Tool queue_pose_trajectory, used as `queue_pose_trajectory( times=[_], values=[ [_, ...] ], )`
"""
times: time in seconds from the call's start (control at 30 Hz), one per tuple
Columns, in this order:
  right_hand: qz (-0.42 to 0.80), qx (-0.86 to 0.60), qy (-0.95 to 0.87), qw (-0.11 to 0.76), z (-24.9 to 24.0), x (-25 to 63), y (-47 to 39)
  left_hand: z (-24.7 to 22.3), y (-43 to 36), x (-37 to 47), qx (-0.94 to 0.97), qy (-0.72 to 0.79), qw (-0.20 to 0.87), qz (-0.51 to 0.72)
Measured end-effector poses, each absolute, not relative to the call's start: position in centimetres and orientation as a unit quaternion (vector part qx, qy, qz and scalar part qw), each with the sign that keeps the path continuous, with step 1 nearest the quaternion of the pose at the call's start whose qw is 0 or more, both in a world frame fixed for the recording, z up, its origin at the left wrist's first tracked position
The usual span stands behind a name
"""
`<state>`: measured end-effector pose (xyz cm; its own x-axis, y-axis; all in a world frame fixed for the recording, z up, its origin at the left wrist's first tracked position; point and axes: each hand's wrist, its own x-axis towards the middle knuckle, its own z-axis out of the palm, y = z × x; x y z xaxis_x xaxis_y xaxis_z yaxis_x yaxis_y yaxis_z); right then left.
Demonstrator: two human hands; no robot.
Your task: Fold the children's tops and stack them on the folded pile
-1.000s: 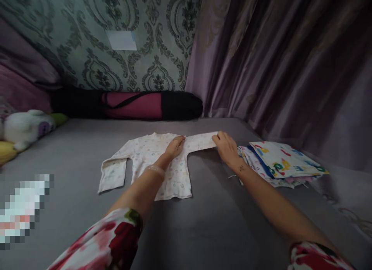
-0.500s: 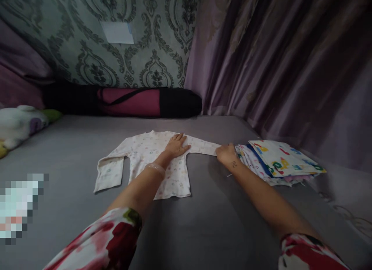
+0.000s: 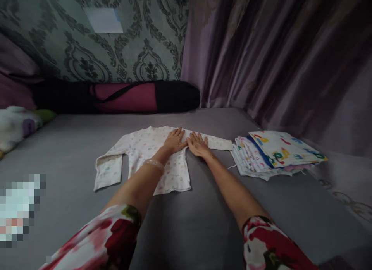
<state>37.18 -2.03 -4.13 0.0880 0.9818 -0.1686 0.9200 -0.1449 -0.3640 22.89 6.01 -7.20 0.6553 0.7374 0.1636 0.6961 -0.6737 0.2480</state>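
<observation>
A small white long-sleeved shirt point(image 3: 145, 150) with a faint print lies spread on the grey bed sheet point(image 3: 192, 231). Its left sleeve bends down toward me, while the right one stretches out straight to the side. My left hand point(image 3: 175, 141) rests flat on the upper right of the shirt's body, fingers spread. Beside it, my right hand point(image 3: 198, 145) lies open on the right sleeve close to the shoulder, its fingers pointing away from me. Neither hand grips the cloth.
A stack of folded clothes point(image 3: 287, 150) stands right of the shirt, near the sleeve's cuff. A long black and maroon bag point(image 3: 128, 96) lies along the wall. At the left are a plush toy point(image 3: 14, 126) and a blurred-out object point(image 3: 19, 210). Purple curtains point(image 3: 221, 49) hang behind.
My right hand has let go of the right sleeve's cuff and moved left along the sleeve to the shoulder, opening flat. My left hand stays on the shirt. The view has shifted slightly.
</observation>
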Motion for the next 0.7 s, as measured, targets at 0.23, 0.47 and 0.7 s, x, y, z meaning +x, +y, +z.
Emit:
queue_pose_trajectory(
  times=[0.23, 0.47, 0.7],
  values=[
    [0.114, -0.805, -0.582, 0.024, -3.9, 42.5, -5.4, -6.5, 5.3, 22.9, 0.901, 0.405, 0.098, 0.121],
    [0.086, -0.82, -0.565, 0.004, -4.5, 43.3, -5.6, -3.8, 5.7, 21.5, 0.869, 0.413, 0.25, 0.11],
    [0.102, -0.825, -0.555, -0.02, -3.7, 43.2, -5.0, -2.0, 3.9, 4.8, 0.709, 0.618, 0.189, 0.281]
  ],
)
